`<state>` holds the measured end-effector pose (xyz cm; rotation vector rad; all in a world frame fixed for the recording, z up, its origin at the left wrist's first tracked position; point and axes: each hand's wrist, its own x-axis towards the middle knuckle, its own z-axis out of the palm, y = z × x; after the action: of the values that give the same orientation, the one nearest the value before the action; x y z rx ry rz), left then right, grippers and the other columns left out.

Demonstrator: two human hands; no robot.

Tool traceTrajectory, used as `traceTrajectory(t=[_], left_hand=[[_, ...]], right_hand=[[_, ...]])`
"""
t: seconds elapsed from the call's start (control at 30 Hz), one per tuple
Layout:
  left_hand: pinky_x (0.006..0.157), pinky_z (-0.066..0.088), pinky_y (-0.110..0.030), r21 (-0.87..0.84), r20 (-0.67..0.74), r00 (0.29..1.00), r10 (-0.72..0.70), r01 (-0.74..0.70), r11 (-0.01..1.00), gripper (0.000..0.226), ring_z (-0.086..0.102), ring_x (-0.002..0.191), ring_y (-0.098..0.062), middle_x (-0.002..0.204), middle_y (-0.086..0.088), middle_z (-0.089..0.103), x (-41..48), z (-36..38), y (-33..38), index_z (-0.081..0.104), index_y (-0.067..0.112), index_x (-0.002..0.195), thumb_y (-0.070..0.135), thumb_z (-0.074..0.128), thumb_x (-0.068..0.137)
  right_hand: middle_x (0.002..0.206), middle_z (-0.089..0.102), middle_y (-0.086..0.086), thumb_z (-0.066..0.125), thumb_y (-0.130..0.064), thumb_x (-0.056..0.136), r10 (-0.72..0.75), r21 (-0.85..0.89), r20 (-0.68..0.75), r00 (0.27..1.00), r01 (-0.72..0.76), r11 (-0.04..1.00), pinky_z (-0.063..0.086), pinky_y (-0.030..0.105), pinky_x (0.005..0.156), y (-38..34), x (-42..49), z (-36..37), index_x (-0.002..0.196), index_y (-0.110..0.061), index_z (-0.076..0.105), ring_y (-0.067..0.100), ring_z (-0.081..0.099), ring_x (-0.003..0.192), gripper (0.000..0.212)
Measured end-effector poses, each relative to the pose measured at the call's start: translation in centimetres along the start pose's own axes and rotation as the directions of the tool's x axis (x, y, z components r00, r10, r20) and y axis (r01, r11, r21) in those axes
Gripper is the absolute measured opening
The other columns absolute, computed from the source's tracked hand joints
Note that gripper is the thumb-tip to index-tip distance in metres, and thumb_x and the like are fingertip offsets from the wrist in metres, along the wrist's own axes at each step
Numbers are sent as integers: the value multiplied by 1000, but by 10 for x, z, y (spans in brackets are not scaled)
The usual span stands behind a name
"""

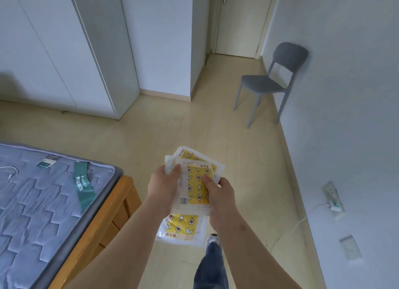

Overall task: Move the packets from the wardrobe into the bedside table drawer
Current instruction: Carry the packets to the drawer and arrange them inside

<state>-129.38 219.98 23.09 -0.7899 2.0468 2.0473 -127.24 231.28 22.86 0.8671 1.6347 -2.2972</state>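
The packets, clear sleeves printed yellow with stars, moons and flowers, sit fanned in a loose stack between my two hands, held in the air above the floor. My left hand grips the stack's left edge, thumb curled over the front. My right hand pinches its right side, thumb pressed on the top packet's yellow face. One more packet hangs below the stack, its top edge hidden behind the others, so I cannot tell which hand holds it. My leg in jeans shows underneath. The bed with its wooden frame lies to my left, the white wardrobe beyond it, doors closed. A grey chair stands against the right wall, well apart.
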Motion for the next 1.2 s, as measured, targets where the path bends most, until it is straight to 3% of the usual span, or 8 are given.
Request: traceTrajectory(t=[0.3,0.5,0.63,0.87,1.03,1.13,1.2], left_hand=[[77,56,-56,-52,-51,999,-8,6,999,13,69,84,-35,94,-13,70,177,96,105,61,16,91,27,54,95],[76,55,-57,-80,-103,993,-53,45,996,13,69,84,-36,94,-14,70,270,122,146,61,16,93,27,56,94],[76,56,-56,-96,-92,995,-38,29,995,11,69,83,-35,93,-12,70,344,138,180,60,17,94,28,56,94],[73,57,-44,-135,-98,995,26,-39,990,16,67,80,-30,89,-10,67,503,124,268,58,16,94,30,50,96],[69,52,-36,-191,-247,969,1,-50,980,23,63,79,-31,84,-10,62,605,96,337,52,10,87,32,51,96],[52,50,-25,-203,-247,969,-19,-32,979,22,61,70,-23,81,-8,61,646,80,364,54,9,95,30,49,97],[58,55,-28,-195,-208,978,-5,-36,980,25,64,75,-24,89,-9,65,676,61,380,56,8,102,32,50,96]], right_hand=[[90,67,7,63,-16,90,-6,-71,91,996,12,997,53,29,56,-135,197,43,96,-13,56,20,65,70,9],[97,68,11,63,-17,90,50,-113,118,992,-36,993,55,31,61,-183,285,79,95,-14,56,23,66,75,9],[99,68,12,63,-18,90,19,-140,99,995,-5,990,58,39,73,-215,354,113,97,-15,56,28,68,84,10],[94,66,10,61,-17,91,-58,-138,134,989,77,988,56,39,74,-285,476,233,93,-13,56,24,65,77,7],[86,62,7,60,-17,92,-105,-69,152,983,116,991,55,34,66,-319,544,348,89,-12,52,19,62,69,10],[87,61,8,60,-16,92,-86,-8,136,987,88,996,54,34,66,-329,574,397,87,-13,50,19,62,69,11],[88,63,6,60,-16,92,-104,-61,196,975,118,991,55,35,68,-342,596,424,90,-15,52,19,63,71,8]])
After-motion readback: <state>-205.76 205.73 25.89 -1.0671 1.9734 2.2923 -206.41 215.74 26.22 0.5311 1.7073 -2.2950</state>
